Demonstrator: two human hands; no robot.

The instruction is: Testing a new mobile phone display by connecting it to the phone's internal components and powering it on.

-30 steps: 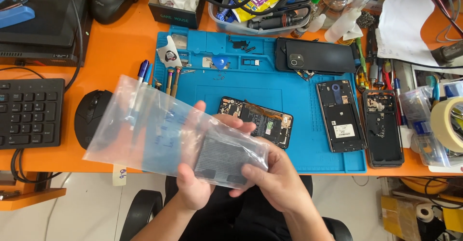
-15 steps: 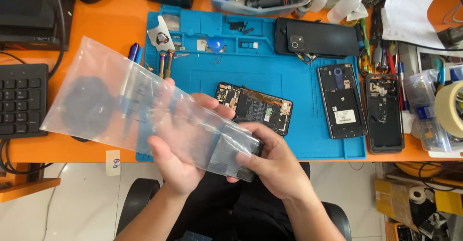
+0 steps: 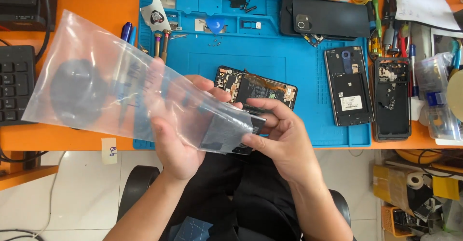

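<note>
Clear plastic, a large bag point(image 3: 111, 86), is held above the near edge of the orange worktop point(image 3: 87, 9), stretching up and left over the blue repair mat point(image 3: 299, 38). The left hand point(image 3: 181, 135) has its grip closed on the bag from beneath, fingers showing through the film. The right hand point(image 3: 284, 142) pinches the bag's lower right end, where a dark flat part point(image 3: 224, 135), possibly a phone panel, sits inside. Just beyond the fingers, an opened phone point(image 3: 258, 87) lies on the mat; two more phone bodies point(image 3: 348, 85) lie to the right.
</note>
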